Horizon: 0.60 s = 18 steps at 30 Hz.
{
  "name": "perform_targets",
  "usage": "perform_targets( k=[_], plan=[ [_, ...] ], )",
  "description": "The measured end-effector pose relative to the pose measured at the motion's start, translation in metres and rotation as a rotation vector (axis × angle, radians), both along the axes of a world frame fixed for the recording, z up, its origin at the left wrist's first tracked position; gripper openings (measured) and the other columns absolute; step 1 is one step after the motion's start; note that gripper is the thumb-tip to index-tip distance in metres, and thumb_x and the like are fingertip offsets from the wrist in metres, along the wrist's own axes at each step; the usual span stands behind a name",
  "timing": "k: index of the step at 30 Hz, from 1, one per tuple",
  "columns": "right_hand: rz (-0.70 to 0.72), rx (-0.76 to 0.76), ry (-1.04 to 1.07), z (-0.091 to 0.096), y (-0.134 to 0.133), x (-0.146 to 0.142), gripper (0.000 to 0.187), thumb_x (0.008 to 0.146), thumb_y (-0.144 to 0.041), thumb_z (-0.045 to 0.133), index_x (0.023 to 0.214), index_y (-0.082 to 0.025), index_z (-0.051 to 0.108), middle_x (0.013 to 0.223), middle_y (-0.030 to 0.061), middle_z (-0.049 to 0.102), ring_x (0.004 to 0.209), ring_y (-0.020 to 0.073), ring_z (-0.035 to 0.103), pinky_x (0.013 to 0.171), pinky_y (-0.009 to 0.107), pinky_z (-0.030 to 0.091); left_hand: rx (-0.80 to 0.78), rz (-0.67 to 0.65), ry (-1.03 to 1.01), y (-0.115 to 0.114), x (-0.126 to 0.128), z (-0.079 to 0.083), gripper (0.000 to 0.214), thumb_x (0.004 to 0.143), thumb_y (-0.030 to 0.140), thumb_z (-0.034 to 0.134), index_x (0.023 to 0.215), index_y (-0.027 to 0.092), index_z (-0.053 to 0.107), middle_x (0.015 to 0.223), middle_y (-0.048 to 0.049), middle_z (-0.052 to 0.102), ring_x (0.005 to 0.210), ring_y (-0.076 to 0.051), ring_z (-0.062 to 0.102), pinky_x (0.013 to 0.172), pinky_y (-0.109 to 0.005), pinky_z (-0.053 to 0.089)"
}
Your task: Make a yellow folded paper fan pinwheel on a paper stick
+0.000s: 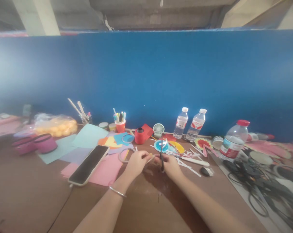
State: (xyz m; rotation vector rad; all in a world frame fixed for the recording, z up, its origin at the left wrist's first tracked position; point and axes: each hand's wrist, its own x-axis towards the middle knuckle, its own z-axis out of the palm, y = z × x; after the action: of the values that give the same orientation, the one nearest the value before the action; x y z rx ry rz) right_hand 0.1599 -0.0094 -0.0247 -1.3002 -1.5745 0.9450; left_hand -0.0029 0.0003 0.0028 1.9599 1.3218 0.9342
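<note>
My left hand is closed in a pinch on a thin pale paper strip held out toward the right. My right hand is closed around dark-handled scissors, which stand nearly upright at the strip's end. Both hands hover over the brown table, just in front of scattered white paper strips and round pleated paper fans. A silver bangle sits on my left wrist.
A phone lies on pink paper at the left. Behind are a red cup of pens, a red tape roll, a small white fan and three water bottles. Black cables sprawl at the right. A blue partition backs the table.
</note>
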Motion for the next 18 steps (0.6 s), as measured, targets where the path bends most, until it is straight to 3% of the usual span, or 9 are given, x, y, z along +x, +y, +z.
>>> perform_targets(
  k=[4,7,14,18],
  plan=[
    [0.204,-0.145,-0.078,0.005,0.002,0.012,0.038,0.072,-0.049,0.047,0.065,-0.013,0.057,0.057,0.0020,0.058,0.049,0.0110,0.048,0.048,0.022,0.035,-0.231,0.090,-0.278,0.002,-0.002,0.005,0.032,0.070,0.047,0.046,0.066,0.016,0.054,0.055,0.0004,0.057,0.045,-0.010,0.050,0.044,-0.020,0.035],
    [0.327,-0.161,-0.173,0.009,0.000,0.017,0.042,0.074,-0.052,0.045,0.059,-0.014,0.056,0.053,0.0013,0.056,0.050,0.0104,0.048,0.049,0.021,0.034,-0.296,0.093,-0.340,0.001,-0.003,0.011,0.031,0.068,0.046,0.050,0.065,0.016,0.054,0.047,0.0020,0.053,0.039,-0.008,0.046,0.039,-0.019,0.032],
    [0.375,-0.146,-0.266,0.005,-0.004,0.017,0.042,0.072,-0.052,0.047,0.057,-0.013,0.055,0.051,0.0013,0.056,0.048,0.0106,0.047,0.049,0.021,0.034,-0.237,0.047,-0.318,0.006,-0.007,0.001,0.023,0.066,0.037,0.053,0.069,0.015,0.058,0.058,0.0011,0.057,0.040,-0.007,0.047,0.039,-0.018,0.033],
    [0.367,-0.136,-0.287,0.003,-0.005,0.015,0.042,0.073,-0.051,0.047,0.058,-0.013,0.056,0.051,0.0015,0.057,0.047,0.0108,0.048,0.048,0.021,0.034,-0.268,0.029,-0.334,0.005,-0.005,0.000,0.018,0.066,0.032,0.052,0.071,0.015,0.059,0.052,0.0020,0.054,0.042,-0.008,0.048,0.039,-0.017,0.032]
  ],
)
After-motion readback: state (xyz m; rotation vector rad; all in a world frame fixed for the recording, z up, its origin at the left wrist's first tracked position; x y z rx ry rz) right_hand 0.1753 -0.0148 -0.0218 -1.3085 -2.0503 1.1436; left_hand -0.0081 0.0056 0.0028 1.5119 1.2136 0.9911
